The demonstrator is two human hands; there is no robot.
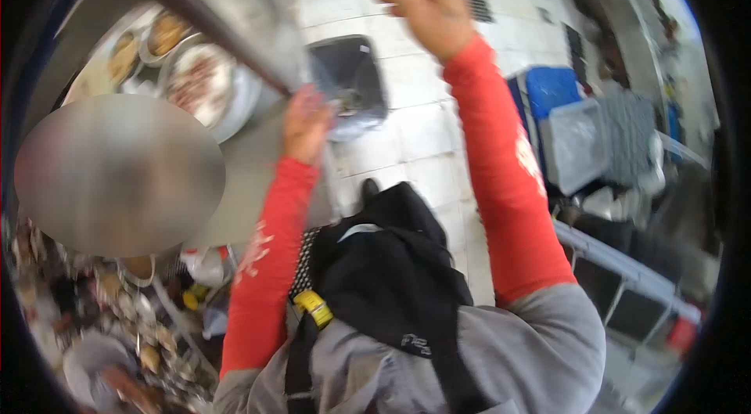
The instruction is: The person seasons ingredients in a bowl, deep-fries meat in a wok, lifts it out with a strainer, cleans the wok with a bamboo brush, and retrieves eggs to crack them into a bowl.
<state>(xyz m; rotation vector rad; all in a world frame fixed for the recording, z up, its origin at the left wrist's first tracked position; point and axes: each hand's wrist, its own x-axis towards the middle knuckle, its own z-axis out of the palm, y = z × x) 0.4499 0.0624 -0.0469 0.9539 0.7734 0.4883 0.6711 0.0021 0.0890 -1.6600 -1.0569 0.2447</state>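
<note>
My left hand (307, 126), below a red sleeve, is at the edge of the metal counter (250, 187), beside the lower end of a dark brown bar (223, 34). Its fingers are smeared by motion, and whether they hold anything cannot be made out. Raised over the white tiled floor, my right hand (429, 7) has loosely bent fingers with the thumb apart and nothing visible in it. A dark bin (368, 73) with a clear liner stands on the floor between the hands. Left of the bar, a large round bowl (244, 93) contains white and reddish food.
Smaller bowls of brownish food (166, 32) sit behind the large one. At the right are a blue container (550, 91), a grey-white crate (577, 144), a grey cloth (628, 132) and a metal rack (618, 261). A blurred oval covers part of the left side.
</note>
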